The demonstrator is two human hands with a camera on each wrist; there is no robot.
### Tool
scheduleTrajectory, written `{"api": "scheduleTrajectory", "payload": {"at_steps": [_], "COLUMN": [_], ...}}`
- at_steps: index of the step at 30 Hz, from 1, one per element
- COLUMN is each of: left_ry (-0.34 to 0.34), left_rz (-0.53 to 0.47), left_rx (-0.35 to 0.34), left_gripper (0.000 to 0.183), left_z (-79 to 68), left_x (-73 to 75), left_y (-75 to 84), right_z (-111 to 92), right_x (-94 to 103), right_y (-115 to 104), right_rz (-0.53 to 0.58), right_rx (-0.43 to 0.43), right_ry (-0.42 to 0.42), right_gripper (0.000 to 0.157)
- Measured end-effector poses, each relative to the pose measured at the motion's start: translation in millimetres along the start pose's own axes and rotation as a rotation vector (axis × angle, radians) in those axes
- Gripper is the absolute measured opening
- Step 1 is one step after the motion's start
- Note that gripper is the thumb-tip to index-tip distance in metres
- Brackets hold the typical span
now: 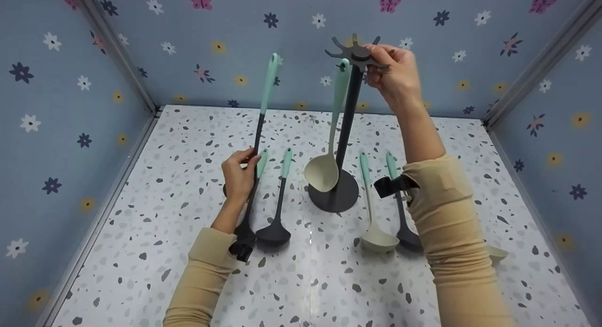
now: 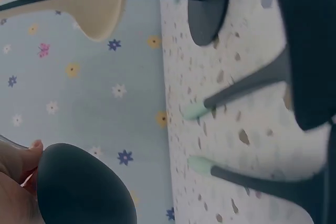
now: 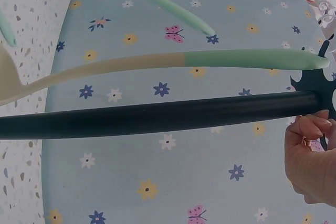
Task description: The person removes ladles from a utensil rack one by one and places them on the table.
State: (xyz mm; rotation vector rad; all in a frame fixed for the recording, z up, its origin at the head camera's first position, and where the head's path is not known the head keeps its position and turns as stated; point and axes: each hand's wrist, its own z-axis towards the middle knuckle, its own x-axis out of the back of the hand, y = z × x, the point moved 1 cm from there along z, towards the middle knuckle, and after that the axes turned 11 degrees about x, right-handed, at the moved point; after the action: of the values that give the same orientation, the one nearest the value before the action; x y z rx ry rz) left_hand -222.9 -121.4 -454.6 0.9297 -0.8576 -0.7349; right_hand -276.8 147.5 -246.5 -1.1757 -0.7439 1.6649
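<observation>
My left hand [image 1: 240, 174] pinches the dark shaft of a ladle [image 1: 268, 89], its mint handle pointing up. The rounded dark bowl [image 2: 86, 187] of this ladle shows beside my fingers in the left wrist view. My right hand [image 1: 395, 73] grips a prong at the top of a black utensil stand [image 1: 349, 110]. The stand rises from a round base and has several curved prongs around its top. A cream ladle [image 1: 323, 172] with a mint handle hangs from one prong, left of the post, its bowl over the base.
Left of the stand lie a dark ladle [image 1: 273, 233] and another dark utensil [image 1: 244, 230], partly hidden by my left arm. To the right lie a cream ladle [image 1: 378, 240] and a dark utensil [image 1: 408, 237]. A cream utensil [image 1: 497, 254] shows past my right sleeve. Flowered panels [image 1: 301, 82] enclose the speckled table.
</observation>
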Motion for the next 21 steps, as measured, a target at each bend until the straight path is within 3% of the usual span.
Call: {"api": "scheduleTrajectory", "payload": {"at_steps": [10, 21], "left_ry": [-0.05, -0.116], "left_rz": [0.217, 0.405], "left_rx": [0.14, 0.243], "left_gripper": [0.018, 0.015], "left_z": [1.2, 0.3], "left_x": [24.5, 45.4], "left_y": [-31.9, -58.2], "right_z": [0, 0], "right_x": [-0.2, 0.1], "right_y": [-1, -1], "right_rz": [0.004, -0.001], "right_rx": [-0.011, -0.015], "right_ry": [0.013, 0.024], "right_gripper": [0.016, 0.016]}}
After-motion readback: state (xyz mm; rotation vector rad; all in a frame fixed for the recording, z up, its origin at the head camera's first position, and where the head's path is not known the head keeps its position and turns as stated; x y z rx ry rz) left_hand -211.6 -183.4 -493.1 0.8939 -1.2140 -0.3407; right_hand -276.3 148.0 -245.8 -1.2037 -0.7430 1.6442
